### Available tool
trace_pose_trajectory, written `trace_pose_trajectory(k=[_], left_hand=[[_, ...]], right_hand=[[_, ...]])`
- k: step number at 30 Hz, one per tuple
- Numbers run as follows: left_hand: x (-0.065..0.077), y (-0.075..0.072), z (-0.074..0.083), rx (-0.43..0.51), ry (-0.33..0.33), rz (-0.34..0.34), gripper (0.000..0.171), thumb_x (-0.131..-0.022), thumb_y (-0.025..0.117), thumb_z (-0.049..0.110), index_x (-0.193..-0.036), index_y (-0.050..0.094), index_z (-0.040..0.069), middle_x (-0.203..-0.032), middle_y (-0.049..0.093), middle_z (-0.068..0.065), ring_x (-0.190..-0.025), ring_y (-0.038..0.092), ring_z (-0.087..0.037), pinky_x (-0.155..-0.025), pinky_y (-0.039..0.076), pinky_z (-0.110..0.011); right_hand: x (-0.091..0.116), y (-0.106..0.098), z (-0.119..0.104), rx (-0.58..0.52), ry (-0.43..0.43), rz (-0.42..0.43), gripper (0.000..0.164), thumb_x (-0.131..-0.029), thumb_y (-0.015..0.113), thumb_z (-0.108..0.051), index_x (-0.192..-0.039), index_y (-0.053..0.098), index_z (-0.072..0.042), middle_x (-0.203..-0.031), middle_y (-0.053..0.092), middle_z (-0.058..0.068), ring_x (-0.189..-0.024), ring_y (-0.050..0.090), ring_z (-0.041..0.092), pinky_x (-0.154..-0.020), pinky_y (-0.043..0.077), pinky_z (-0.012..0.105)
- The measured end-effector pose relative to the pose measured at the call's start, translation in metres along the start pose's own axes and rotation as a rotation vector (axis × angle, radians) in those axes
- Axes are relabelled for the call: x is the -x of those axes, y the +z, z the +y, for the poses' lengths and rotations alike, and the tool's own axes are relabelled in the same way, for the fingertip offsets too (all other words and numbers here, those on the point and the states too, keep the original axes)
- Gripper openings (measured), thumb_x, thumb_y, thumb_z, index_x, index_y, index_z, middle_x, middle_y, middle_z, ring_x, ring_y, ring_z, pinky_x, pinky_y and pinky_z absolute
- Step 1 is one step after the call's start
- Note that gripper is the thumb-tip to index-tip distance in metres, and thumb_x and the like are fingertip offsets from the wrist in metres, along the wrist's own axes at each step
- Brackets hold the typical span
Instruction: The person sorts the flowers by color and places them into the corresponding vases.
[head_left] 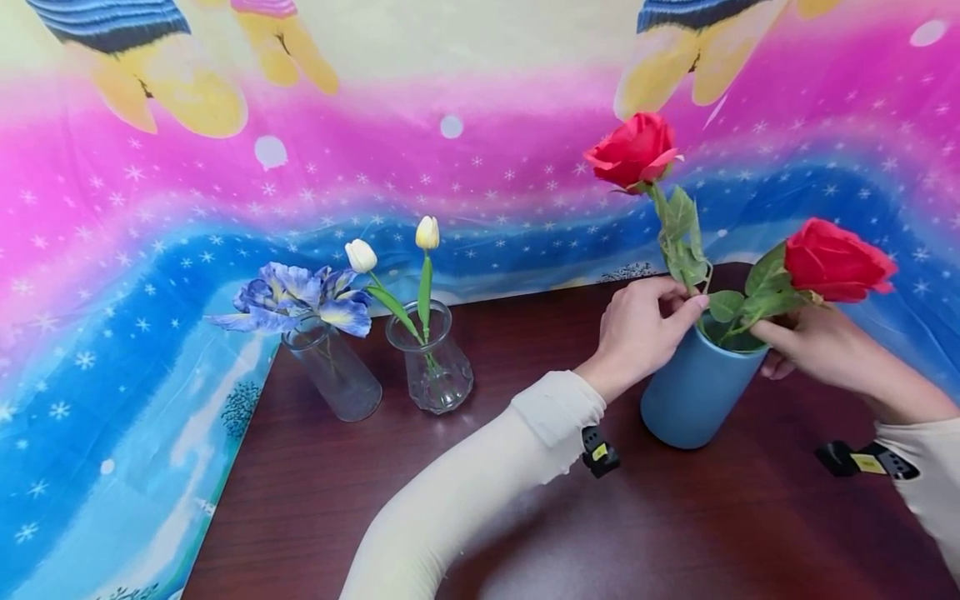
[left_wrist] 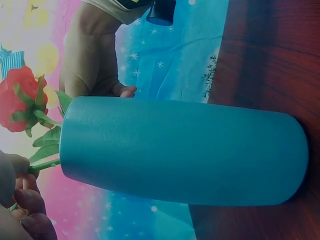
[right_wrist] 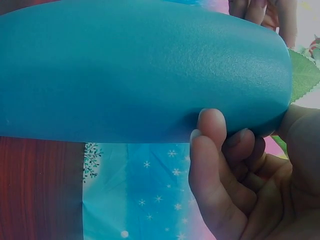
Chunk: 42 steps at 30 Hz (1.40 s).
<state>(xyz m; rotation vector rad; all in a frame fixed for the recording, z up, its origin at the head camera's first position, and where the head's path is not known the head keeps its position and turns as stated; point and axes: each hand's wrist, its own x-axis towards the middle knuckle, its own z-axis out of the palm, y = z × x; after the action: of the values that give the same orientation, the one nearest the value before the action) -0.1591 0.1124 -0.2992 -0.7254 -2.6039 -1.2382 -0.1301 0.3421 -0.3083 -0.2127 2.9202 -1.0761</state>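
A blue vase (head_left: 697, 396) stands on the table, seen close up in both wrist views. My left hand (head_left: 641, 329) pinches the green stem (left_wrist: 45, 165) of the upper red rose (head_left: 633, 152) just above the vase's mouth. That rose rises above the rim; whether its stem end is inside is hidden. A second red rose (head_left: 838, 260) leans out to the right, its stem in the vase. At the rim, my right hand (head_left: 832, 350) holds the vase, thumb over the edge and curled fingers (right_wrist: 212, 127) against the outer wall.
Left on the dark wooden table (head_left: 315, 508) stand a clear glass vase (head_left: 345, 387) with blue-purple flowers (head_left: 300, 298) and a rounder glass vase (head_left: 441, 379) with two white tulips (head_left: 427, 233). A colourful printed cloth (head_left: 150, 333) borders the table's back and left.
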Motion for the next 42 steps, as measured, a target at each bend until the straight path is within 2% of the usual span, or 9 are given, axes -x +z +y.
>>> trace_pose_trajectory(k=[5,9,12,17,22,27,33,38,42], left_hand=[[-0.002,0.000,0.003,-0.005,0.005,-0.044,0.022,-0.099,0.062,0.043,-0.106,0.076,0.028,-0.083,0.067,0.019,-0.069,0.052,0.005,-0.057,0.040,-0.011],[-0.003,0.001,0.007,-0.052,-0.006,-0.099,0.023,-0.099,0.061,0.045,-0.111,0.075,0.031,-0.093,0.069,0.022,-0.070,0.053,0.006,-0.057,0.041,-0.012],[-0.003,0.002,0.010,-0.103,-0.024,-0.148,0.021,-0.098,0.062,0.047,-0.109,0.075,0.034,-0.091,0.067,0.024,-0.068,0.054,0.006,-0.056,0.042,-0.013],[-0.003,0.004,0.012,-0.196,-0.028,-0.220,0.018,-0.097,0.063,0.049,-0.093,0.073,0.034,-0.076,0.062,0.021,-0.062,0.052,0.003,-0.051,0.042,-0.016],[-0.001,0.005,0.010,-0.244,-0.038,-0.248,0.031,-0.097,0.062,0.049,-0.074,0.064,0.029,-0.066,0.056,0.012,-0.055,0.049,-0.002,-0.046,0.039,-0.020],[0.000,0.006,0.010,-0.208,-0.071,-0.241,0.033,-0.096,0.064,0.050,-0.071,0.063,0.029,-0.063,0.052,0.011,-0.054,0.047,-0.002,-0.045,0.038,-0.021],[0.002,0.007,0.006,-0.111,-0.097,-0.180,0.020,-0.097,0.062,0.049,-0.093,0.073,0.033,-0.072,0.061,0.016,-0.061,0.051,0.001,-0.051,0.040,-0.019],[-0.001,0.004,0.006,-0.010,-0.073,-0.129,0.026,-0.098,0.062,0.046,-0.113,0.076,0.030,-0.098,0.072,0.020,-0.071,0.055,0.005,-0.057,0.042,-0.014],[-0.003,0.002,0.008,0.042,-0.030,-0.115,0.025,-0.099,0.062,0.044,-0.109,0.077,0.027,-0.091,0.071,0.017,-0.067,0.054,0.003,-0.056,0.042,-0.013]], right_hand=[[-0.001,-0.001,0.000,0.025,0.007,-0.013,0.039,-0.106,0.051,-0.021,-0.122,0.054,0.015,-0.071,0.070,0.007,-0.050,0.067,0.015,-0.052,0.057,0.030],[-0.002,-0.002,0.001,0.051,-0.009,-0.021,0.039,-0.106,0.050,-0.022,-0.120,0.057,0.014,-0.068,0.069,0.006,-0.051,0.067,0.015,-0.052,0.057,0.029],[-0.002,-0.002,0.001,0.052,-0.026,-0.018,0.038,-0.107,0.049,-0.021,-0.121,0.057,0.014,-0.066,0.067,0.005,-0.051,0.067,0.014,-0.051,0.057,0.029],[-0.002,-0.001,0.001,0.045,-0.036,-0.013,0.038,-0.107,0.049,-0.019,-0.123,0.056,0.014,-0.068,0.066,0.004,-0.051,0.066,0.013,-0.051,0.057,0.029],[-0.002,-0.001,0.001,0.033,-0.042,-0.004,0.037,-0.106,0.050,-0.019,-0.120,0.058,0.015,-0.066,0.065,0.004,-0.051,0.066,0.013,-0.051,0.057,0.029],[-0.001,-0.001,0.001,0.033,-0.036,-0.008,0.036,-0.106,0.050,-0.018,-0.118,0.059,0.015,-0.066,0.065,0.004,-0.051,0.066,0.013,-0.051,0.057,0.029],[-0.001,-0.001,0.001,0.005,0.000,-0.011,0.035,-0.105,0.050,-0.016,-0.111,0.062,0.016,-0.061,0.067,0.004,-0.051,0.067,0.014,-0.052,0.057,0.030],[-0.002,-0.001,0.001,0.003,-0.002,-0.014,0.033,-0.105,0.051,-0.016,-0.107,0.063,0.015,-0.062,0.066,0.004,-0.052,0.067,0.013,-0.052,0.058,0.031],[-0.002,-0.001,0.001,0.010,0.024,-0.026,0.036,-0.106,0.050,-0.019,-0.115,0.060,0.015,-0.065,0.067,0.004,-0.053,0.067,0.014,-0.053,0.058,0.030]])
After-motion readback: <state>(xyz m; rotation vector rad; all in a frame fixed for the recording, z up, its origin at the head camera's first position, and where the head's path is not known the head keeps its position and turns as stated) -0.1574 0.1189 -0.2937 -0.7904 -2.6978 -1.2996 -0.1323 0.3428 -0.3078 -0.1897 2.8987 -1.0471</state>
